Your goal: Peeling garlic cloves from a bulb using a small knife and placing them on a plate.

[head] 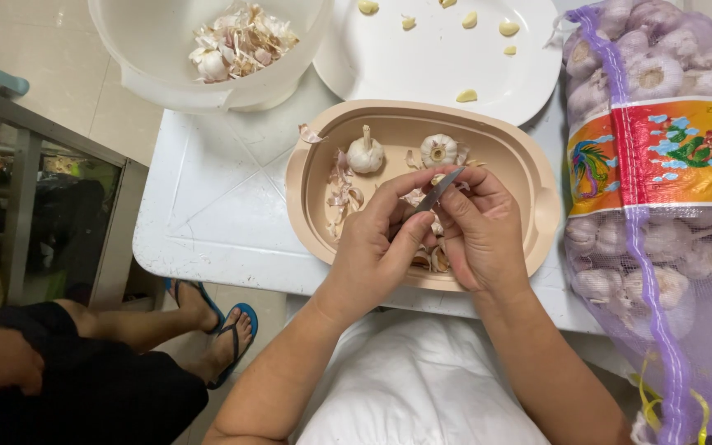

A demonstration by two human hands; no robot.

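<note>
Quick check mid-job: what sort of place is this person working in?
Probably a home or small food-prep corner, not a factory: a small white plastic table on a tiled floor, a purple mesh sack of garlic bulbs, and a beige oval plastic tray under both hands. The right hand holds a small knife.

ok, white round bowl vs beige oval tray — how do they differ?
The white round plastic bowl is deep; the beige oval plastic tray is shallow. The bowl holds mostly papery garlic skins; the tray holds two whole garlic bulbs plus scraps. The hands work over the tray, not the bowl. Both sit on the white table.
</note>
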